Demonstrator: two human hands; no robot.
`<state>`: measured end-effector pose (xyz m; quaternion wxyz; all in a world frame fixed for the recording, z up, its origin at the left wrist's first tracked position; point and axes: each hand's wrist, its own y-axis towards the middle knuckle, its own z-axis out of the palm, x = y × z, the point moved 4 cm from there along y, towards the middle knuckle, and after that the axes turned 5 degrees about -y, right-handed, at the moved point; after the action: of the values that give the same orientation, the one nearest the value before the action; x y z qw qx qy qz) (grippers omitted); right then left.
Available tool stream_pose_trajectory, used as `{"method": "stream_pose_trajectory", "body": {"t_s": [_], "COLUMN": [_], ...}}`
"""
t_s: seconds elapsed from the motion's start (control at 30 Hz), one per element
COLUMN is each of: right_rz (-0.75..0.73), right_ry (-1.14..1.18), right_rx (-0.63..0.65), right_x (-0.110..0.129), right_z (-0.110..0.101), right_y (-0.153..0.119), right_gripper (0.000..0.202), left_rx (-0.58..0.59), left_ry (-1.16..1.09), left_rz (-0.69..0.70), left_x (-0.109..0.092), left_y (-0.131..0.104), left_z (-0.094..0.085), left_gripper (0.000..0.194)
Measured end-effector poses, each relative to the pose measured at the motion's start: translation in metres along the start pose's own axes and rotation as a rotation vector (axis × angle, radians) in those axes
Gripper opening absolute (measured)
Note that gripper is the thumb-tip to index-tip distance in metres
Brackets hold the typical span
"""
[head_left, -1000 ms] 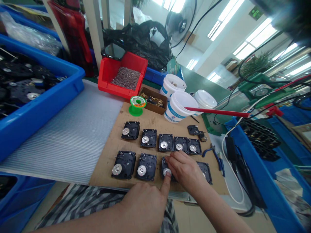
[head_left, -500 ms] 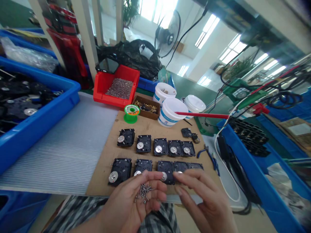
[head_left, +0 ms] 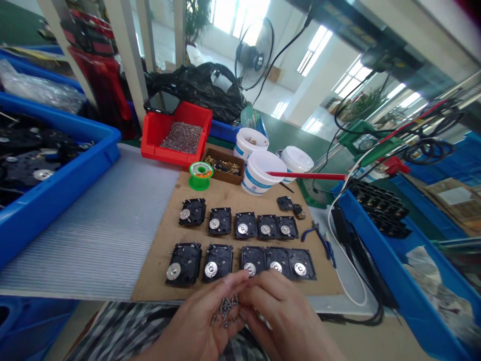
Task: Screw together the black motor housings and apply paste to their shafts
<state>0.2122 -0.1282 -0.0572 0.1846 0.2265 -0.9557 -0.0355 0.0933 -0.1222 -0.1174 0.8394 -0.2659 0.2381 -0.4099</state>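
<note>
My left hand (head_left: 205,318) is cupped palm up at the table's front edge, holding a small heap of metal screws (head_left: 225,310). Against its fingers rests my right hand (head_left: 280,313), its own fingers curled and drawn together at the right side of the heap; whatever is between those fingertips is hidden. Just beyond the hands lies a front row of square black housings with silver discs, among them a left one (head_left: 184,263) and a right one (head_left: 301,263). Behind it is a second row of similar black housings (head_left: 246,225).
Behind the rows stand a red bin (head_left: 150,143) of small metal parts, a green spool (head_left: 200,181), a cardboard box (head_left: 236,175) and white tubs (head_left: 257,175). Blue pliers (head_left: 326,243) lie at right. Blue crates (head_left: 86,160) flank the work area on both sides.
My right hand has moved left from beside the left hand onto its fingers and the screws. Its fingers have closed together. The rightmost front housings are now uncovered.
</note>
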Motion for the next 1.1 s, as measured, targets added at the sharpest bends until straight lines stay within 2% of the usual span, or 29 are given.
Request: {"method": "stream_pose_trajectory", "body": {"t_s": [0.1,0.17,0.27,0.37,0.47,0.57,0.67,0.8,0.9,1.1], "right_rz": [0.064,0.096,0.123,0.190,0.287,0.309,0.281,0.233,0.208,0.148], "right_ry": [0.044,0.094,0.192,0.224,0.090,-0.032,-0.104,-0.198,-0.239,-0.328], "right_rx": [0.141,0.176,0.109,-0.030,-0.149,-0.149,-0.136,-0.132,-0.116,-0.031], "right_x": [-0.004,-0.006,-0.012,-0.033,-0.063,-0.081,-0.084,-0.080,-0.079,-0.075], "right_z": [0.006,0.006,0.001,-0.005,-0.005,0.004,0.013,0.018,0.021,0.028], "right_y": [-0.002,-0.003,-0.003,-0.001,0.000,0.002,0.004,0.005,0.005,0.006], "right_gripper": [0.021,0.022,0.017,0.016,0.015,0.016,0.018,0.020,0.021,0.025], "left_rx": [0.077,0.116,0.110,0.076,0.046,0.098,0.201,0.203,0.286,0.358], "left_ry": [0.046,0.049,0.049,0.143,0.512,1.006,1.448,1.968,2.110,2.167], "left_rz": [0.006,0.004,0.026,0.079,0.108,0.308,0.504,0.465,0.406,0.408], "left_x": [0.009,0.012,0.009,0.003,0.000,-0.007,-0.008,-0.003,-0.002,-0.005], "left_y": [0.003,0.004,0.007,0.014,0.020,0.021,0.021,0.026,0.025,0.020], "left_z": [-0.006,-0.006,-0.004,-0.001,0.001,0.007,0.014,0.016,0.023,0.035], "left_gripper": [0.023,0.026,0.027,0.030,0.027,0.029,0.039,0.067,0.078,0.074]}}
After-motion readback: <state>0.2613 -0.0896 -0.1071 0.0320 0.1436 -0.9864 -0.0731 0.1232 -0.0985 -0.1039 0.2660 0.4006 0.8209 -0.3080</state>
